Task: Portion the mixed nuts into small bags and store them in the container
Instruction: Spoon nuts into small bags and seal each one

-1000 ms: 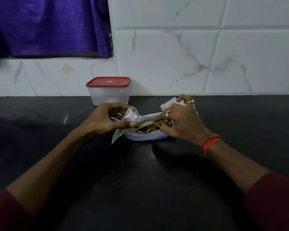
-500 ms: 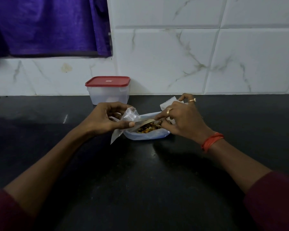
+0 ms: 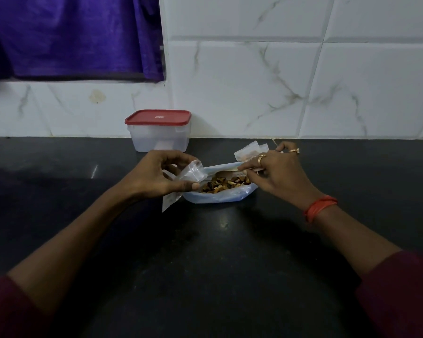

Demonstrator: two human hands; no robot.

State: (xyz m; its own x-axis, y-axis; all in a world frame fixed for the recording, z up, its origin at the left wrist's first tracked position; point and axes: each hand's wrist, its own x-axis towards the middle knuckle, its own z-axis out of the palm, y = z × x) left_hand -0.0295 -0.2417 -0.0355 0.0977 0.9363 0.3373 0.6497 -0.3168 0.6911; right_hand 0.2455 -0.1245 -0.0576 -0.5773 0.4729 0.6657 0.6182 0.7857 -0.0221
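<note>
A large clear bag (image 3: pixel 220 197) lies on the black counter (image 3: pixel 205 264), its mouth showing mixed nuts (image 3: pixel 224 185). My left hand (image 3: pixel 156 175) pinches a small clear bag (image 3: pixel 192 173) at the big bag's left end. My right hand (image 3: pixel 276 173) grips a spoon-like scoop (image 3: pixel 226 172) whose bowl lies over the nuts. More small bags (image 3: pixel 250 151) lie just behind my right hand. A clear container (image 3: pixel 160 140) with a red lid (image 3: pixel 158 117) stands closed at the wall, behind my left hand.
A white marble-tiled wall (image 3: pixel 279 81) backs the counter. Purple cloth (image 3: pixel 71 37) hangs at the upper left. A red band circles my right wrist, and rings sit on its fingers.
My right hand has drawn back to the right and lifted slightly out of the nuts. My left hand and the small bag have stayed put.
</note>
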